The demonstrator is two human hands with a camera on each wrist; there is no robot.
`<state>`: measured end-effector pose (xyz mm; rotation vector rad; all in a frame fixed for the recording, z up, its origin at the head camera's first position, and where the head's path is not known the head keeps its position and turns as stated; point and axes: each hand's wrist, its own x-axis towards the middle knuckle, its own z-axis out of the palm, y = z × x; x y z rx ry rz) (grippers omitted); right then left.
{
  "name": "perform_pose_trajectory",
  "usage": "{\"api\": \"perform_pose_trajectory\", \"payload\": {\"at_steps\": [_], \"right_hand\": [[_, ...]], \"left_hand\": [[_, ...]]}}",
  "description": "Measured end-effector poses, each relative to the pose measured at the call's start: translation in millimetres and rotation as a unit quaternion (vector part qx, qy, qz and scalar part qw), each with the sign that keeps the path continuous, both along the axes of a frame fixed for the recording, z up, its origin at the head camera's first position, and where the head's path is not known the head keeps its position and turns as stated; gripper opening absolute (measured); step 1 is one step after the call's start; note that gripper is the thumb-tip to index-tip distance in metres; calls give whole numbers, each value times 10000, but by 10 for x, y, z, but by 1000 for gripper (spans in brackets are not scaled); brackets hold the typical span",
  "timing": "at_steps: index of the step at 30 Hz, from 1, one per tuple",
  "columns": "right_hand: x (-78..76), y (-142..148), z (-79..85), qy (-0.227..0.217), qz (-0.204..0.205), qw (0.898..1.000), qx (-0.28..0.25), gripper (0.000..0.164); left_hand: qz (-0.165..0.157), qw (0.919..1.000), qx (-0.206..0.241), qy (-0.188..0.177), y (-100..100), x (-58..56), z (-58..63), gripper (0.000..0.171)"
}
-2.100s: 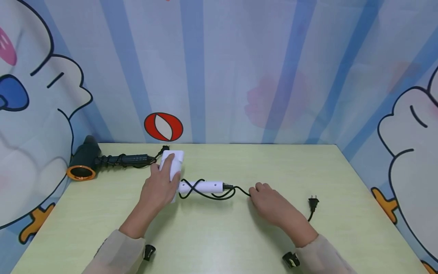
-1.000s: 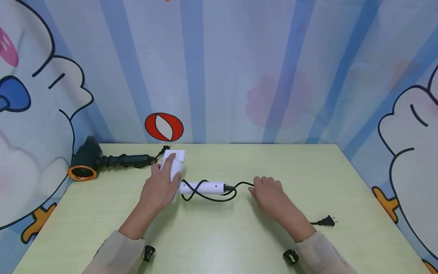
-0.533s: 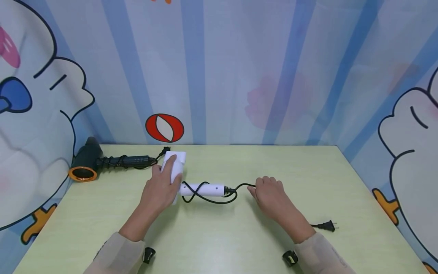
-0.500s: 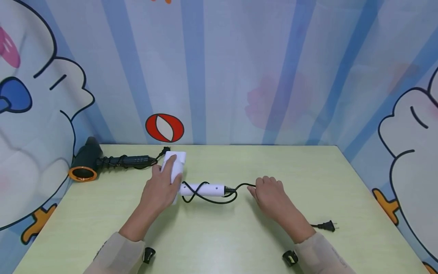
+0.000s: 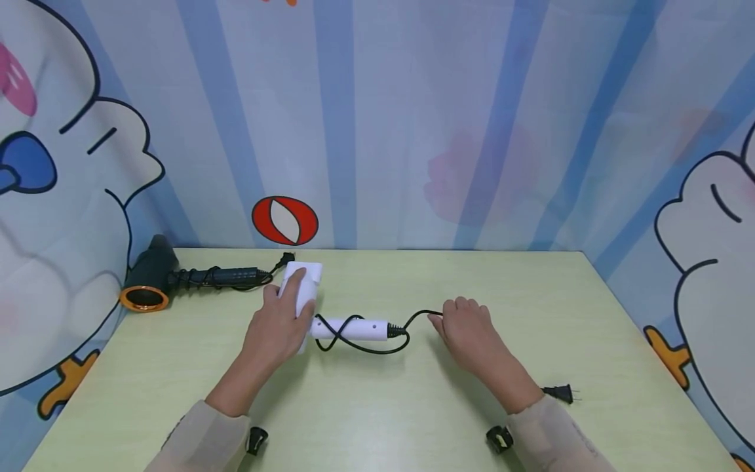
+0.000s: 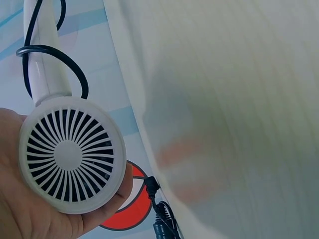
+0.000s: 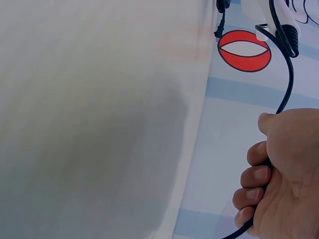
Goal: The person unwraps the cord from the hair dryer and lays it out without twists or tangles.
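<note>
Landmark: the white hair dryer (image 5: 309, 283), left of middle over the surface (image 5: 413, 406), its handle (image 5: 374, 328) directed right. Its shadow falls apart from it, so I judge it held clear of the surface.

Left hand (image 5: 272, 334): wrapped round the dryer's body, forefinger laid along it. The left wrist view shows the round slotted grille (image 6: 68, 155) in front of the palm, with fingers passing behind. Judged reason: gripping the body anchors the dryer and leaves the handle free for the cord.

Right hand (image 5: 468, 334): beyond the handle's end, fingers curled over the black cord (image 7: 290, 82), thumb near it. The cord arcs slackly from the handle's end to this hand and out below the little finger. Judged reason: a fist on the cord keeps that length under control.

Cord loops cross loosely over the dryer's handle; the wrap looks incomplete. The plug (image 5: 558, 393) sits farthest right of the dryer, past the right forearm; cannot tell whether it hangs or rests.

Black hair dryer (image 5: 221, 277): left of the white one and farther back, cord wound along its handle, presumably parked there to leave working room.
</note>
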<state>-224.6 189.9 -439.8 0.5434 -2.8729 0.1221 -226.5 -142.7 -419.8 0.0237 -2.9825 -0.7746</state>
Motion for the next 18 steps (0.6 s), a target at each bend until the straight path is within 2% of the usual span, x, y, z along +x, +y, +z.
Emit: {"api": "perform_pose_trajectory", "payload": {"at_steps": [8,18], "right_hand": [[-83,-42,238,172,-81,9998,-77,42],[-74,12,392,377,17,9991,-214,43]], "left_hand": [[-139,9999,-16,30,18,11,-30,65],[-147,9999,-69,-39,32,22,-26,66]]}}
